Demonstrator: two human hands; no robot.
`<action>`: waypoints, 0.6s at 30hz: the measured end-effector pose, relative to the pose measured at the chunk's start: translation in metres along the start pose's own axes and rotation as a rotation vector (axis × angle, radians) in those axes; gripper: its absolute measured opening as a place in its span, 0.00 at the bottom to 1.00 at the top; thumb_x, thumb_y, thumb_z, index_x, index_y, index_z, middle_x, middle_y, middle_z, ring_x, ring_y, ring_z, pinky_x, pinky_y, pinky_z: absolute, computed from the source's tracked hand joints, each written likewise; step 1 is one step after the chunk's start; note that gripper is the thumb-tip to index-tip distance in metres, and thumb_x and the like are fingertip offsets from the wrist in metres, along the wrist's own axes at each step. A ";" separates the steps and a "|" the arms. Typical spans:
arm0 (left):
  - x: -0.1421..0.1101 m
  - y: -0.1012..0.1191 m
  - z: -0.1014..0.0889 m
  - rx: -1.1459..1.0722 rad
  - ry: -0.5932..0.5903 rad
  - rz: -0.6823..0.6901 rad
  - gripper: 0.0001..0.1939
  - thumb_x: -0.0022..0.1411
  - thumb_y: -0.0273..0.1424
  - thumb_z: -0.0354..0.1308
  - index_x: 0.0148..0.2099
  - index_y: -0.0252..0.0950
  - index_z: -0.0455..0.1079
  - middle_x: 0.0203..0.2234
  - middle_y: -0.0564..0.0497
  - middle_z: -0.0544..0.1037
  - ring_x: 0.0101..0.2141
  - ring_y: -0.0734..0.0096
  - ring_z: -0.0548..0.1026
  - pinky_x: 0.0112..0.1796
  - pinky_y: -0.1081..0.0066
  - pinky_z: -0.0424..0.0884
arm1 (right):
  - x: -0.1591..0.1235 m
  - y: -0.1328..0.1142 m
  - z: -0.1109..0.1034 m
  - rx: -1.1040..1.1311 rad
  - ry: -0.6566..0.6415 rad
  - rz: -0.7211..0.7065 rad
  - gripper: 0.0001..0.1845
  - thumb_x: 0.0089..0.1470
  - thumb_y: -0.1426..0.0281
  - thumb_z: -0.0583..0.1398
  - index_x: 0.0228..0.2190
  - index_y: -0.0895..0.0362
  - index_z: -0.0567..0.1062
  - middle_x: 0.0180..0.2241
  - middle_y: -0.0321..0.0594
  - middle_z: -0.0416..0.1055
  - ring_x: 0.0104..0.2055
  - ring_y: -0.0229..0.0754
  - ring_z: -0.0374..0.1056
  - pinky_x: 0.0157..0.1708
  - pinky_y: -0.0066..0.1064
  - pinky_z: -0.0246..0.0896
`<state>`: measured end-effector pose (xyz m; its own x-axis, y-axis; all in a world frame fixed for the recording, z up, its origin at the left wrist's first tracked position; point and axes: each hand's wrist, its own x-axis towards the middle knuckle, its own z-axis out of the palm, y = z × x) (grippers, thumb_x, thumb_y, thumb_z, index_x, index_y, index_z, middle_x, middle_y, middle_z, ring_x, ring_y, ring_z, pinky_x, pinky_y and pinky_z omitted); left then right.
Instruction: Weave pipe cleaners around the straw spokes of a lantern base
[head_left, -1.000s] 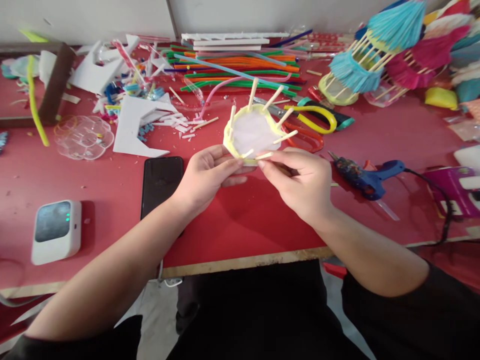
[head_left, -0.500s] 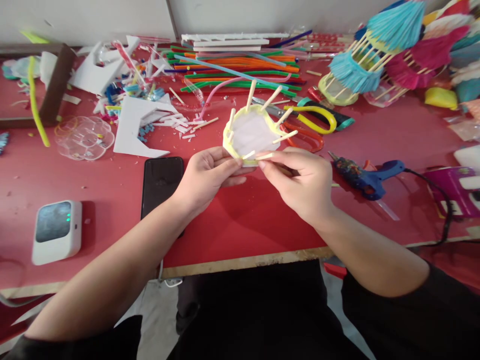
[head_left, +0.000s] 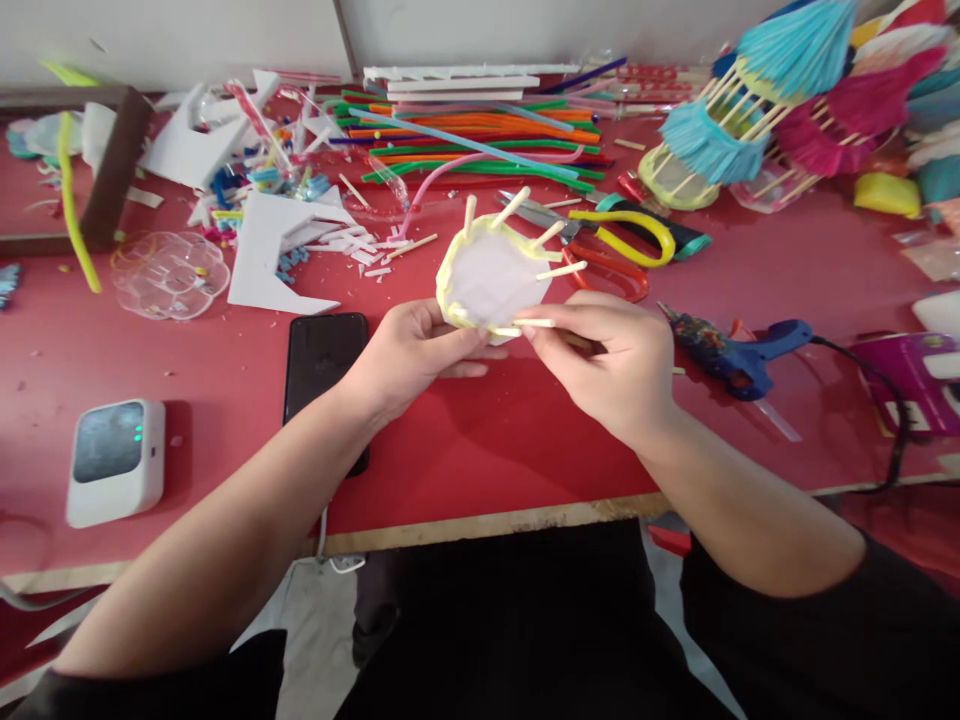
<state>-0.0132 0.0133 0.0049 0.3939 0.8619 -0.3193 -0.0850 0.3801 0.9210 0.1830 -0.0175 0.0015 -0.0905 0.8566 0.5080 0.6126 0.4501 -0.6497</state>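
A white disc-like base [head_left: 495,275] with a pale yellow clay rim [head_left: 445,268] is held above the table. Several short wooden sticks stick up out of the rim, one of them a stick [head_left: 513,206] at the far side. My left hand [head_left: 416,355] grips the base at its near left edge, thumb on the rim and fingers underneath. My right hand [head_left: 611,365] pinches a short wooden stick [head_left: 536,323] between thumb and forefinger, at the near right edge of the rim. Whether that stick's end is in the clay I cannot tell.
Scissors [head_left: 630,235] and a blue glue gun [head_left: 739,360] lie to the right. A phone [head_left: 322,365] is beside my left hand. Pipe cleaners [head_left: 480,140] and white foam scraps [head_left: 262,250] lie behind. Blue-fringed stick models [head_left: 720,140] stand back right; a white device [head_left: 116,465] sits left.
The base has turned and tilted, its sticks now leaning more to the right. It has shifted slightly left. My right hand has moved a little to the right, still pinching the stick.
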 end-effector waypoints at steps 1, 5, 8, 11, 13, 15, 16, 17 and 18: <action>0.000 -0.001 0.000 0.002 0.010 -0.004 0.13 0.53 0.34 0.72 0.40 0.32 0.79 0.36 0.43 0.86 0.40 0.60 0.85 0.37 0.74 0.81 | 0.000 0.001 0.000 -0.008 -0.003 -0.006 0.10 0.57 0.73 0.62 0.34 0.51 0.84 0.21 0.32 0.70 0.21 0.33 0.60 0.22 0.29 0.58; 0.003 -0.002 0.002 -0.037 0.072 -0.003 0.12 0.53 0.32 0.72 0.39 0.33 0.79 0.36 0.44 0.86 0.40 0.61 0.85 0.39 0.72 0.81 | 0.000 0.001 0.002 -0.025 0.039 0.002 0.07 0.56 0.73 0.63 0.33 0.51 0.83 0.24 0.34 0.74 0.22 0.34 0.63 0.23 0.29 0.63; 0.004 -0.001 0.004 -0.084 0.142 0.022 0.07 0.55 0.29 0.69 0.37 0.32 0.79 0.36 0.45 0.86 0.39 0.64 0.85 0.38 0.74 0.81 | -0.002 -0.001 0.006 -0.012 0.084 0.021 0.03 0.55 0.72 0.65 0.32 0.54 0.81 0.27 0.36 0.78 0.25 0.35 0.69 0.26 0.28 0.67; 0.005 -0.001 0.004 -0.122 0.205 0.098 0.05 0.55 0.28 0.68 0.35 0.33 0.77 0.34 0.47 0.85 0.37 0.66 0.85 0.40 0.74 0.81 | -0.004 -0.004 0.007 0.022 0.036 0.005 0.03 0.56 0.73 0.65 0.32 0.56 0.81 0.27 0.37 0.78 0.25 0.34 0.70 0.26 0.26 0.68; 0.004 -0.001 0.004 -0.119 0.226 0.134 0.06 0.55 0.29 0.69 0.35 0.34 0.77 0.33 0.49 0.85 0.38 0.65 0.85 0.41 0.71 0.81 | -0.006 -0.005 0.007 0.088 -0.068 -0.006 0.04 0.57 0.73 0.65 0.34 0.57 0.81 0.28 0.37 0.79 0.25 0.33 0.70 0.25 0.25 0.68; 0.004 0.000 0.004 -0.100 0.234 0.132 0.08 0.54 0.31 0.69 0.36 0.35 0.76 0.34 0.49 0.85 0.40 0.62 0.85 0.41 0.69 0.81 | -0.008 -0.004 0.007 0.187 -0.212 -0.013 0.07 0.58 0.72 0.64 0.38 0.56 0.82 0.31 0.38 0.80 0.28 0.34 0.73 0.25 0.24 0.70; 0.003 0.000 0.004 -0.093 0.235 0.123 0.08 0.54 0.31 0.70 0.36 0.36 0.76 0.33 0.49 0.85 0.40 0.61 0.85 0.40 0.68 0.82 | -0.009 -0.004 0.008 0.236 -0.280 -0.020 0.09 0.58 0.72 0.64 0.41 0.56 0.82 0.33 0.38 0.81 0.30 0.34 0.75 0.27 0.24 0.72; 0.003 0.001 0.005 -0.092 0.235 0.114 0.09 0.53 0.32 0.70 0.36 0.36 0.75 0.33 0.49 0.84 0.40 0.60 0.85 0.39 0.68 0.82 | -0.010 -0.003 0.008 0.277 -0.337 -0.030 0.11 0.59 0.73 0.63 0.44 0.56 0.81 0.35 0.38 0.81 0.32 0.34 0.76 0.29 0.24 0.73; 0.003 0.001 0.005 -0.094 0.232 0.105 0.10 0.53 0.32 0.70 0.35 0.36 0.75 0.31 0.49 0.84 0.39 0.60 0.85 0.38 0.68 0.82 | -0.010 -0.002 0.008 0.307 -0.381 -0.038 0.14 0.60 0.73 0.63 0.47 0.56 0.81 0.37 0.39 0.81 0.34 0.35 0.76 0.32 0.25 0.74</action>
<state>-0.0079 0.0145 0.0063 0.1590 0.9480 -0.2758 -0.2034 0.3048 0.9304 0.1763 -0.0246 -0.0069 -0.4243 0.8436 0.3291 0.3489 0.4877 -0.8002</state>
